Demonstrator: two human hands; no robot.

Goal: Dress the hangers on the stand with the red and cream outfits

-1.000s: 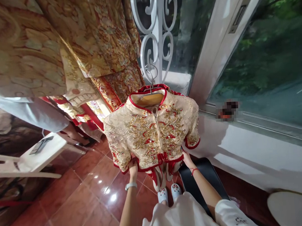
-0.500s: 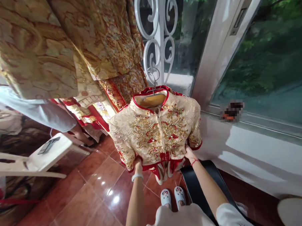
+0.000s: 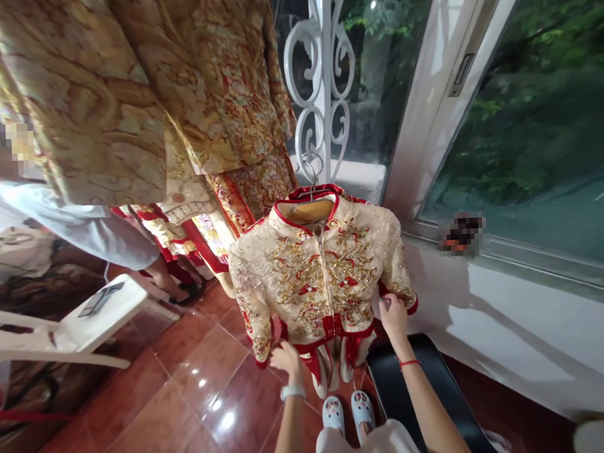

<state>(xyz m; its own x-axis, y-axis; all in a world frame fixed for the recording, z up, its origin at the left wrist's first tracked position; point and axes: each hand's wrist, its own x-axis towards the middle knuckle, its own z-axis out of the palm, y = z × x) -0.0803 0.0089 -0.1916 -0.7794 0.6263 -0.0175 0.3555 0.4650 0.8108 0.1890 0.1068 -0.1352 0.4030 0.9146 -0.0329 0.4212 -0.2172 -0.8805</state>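
A cream jacket (image 3: 304,273) with gold beading, red trim and a front zip hangs on a hanger (image 3: 312,189) in front of me. My left hand (image 3: 288,362) is beside the cuff of the sleeve on the left, fingers loosely bent and apart, their tips at the red edge. At the inner edge of the other sleeve, my right hand (image 3: 396,319) has its fingers curled onto the fabric. Below the hem hang red and cream pieces (image 3: 328,365), partly covered by the jacket.
Gold patterned garments (image 3: 216,90) hang at the left, by a white scrollwork stand (image 3: 320,72). A black seat (image 3: 413,375) stands at the lower right, under the window ledge. Far left are a white chair (image 3: 100,309) with a phone-like item on it and a person in pale clothes (image 3: 96,229).
Both hands have come out from under the jacket's lower edge and moved outward to the sleeves. The sleeves hang lower, and the view has shifted slightly.
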